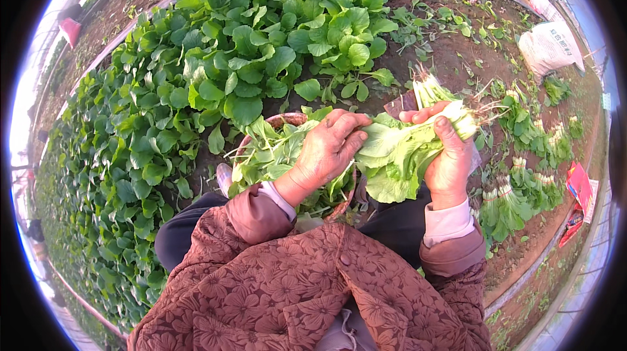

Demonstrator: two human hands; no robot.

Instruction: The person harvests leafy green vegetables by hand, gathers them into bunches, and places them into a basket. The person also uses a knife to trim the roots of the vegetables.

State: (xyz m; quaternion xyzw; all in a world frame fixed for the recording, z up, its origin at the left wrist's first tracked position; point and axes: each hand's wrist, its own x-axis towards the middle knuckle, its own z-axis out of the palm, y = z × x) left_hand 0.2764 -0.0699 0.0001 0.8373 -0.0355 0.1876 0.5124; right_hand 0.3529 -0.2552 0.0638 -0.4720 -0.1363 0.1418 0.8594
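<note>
My right hand (448, 165) is closed around a bunch of leafy greens (397, 150). The pale stems and thin roots point right, and the broad leaves hang to the left. With thumb and fingertips together, my left hand (330, 150) meets the edge of a leaf on this bunch. Below that hand, between my legs, stands a round basket (286, 119) with a reddish rim, holding loose greens (267, 155). Just beyond my right hand lies another small bundle of pale stems (431, 89), roots facing away, partly hidden by my fingers.
Dense leafy plants (254, 57) grow ahead and to the left. Several tied bundles of greens (507, 204) lie on the soil at right. Farther off are a white sack (551, 50) bearing writing and a red packet (579, 187). A dark red object (400, 104) lies near the stems.
</note>
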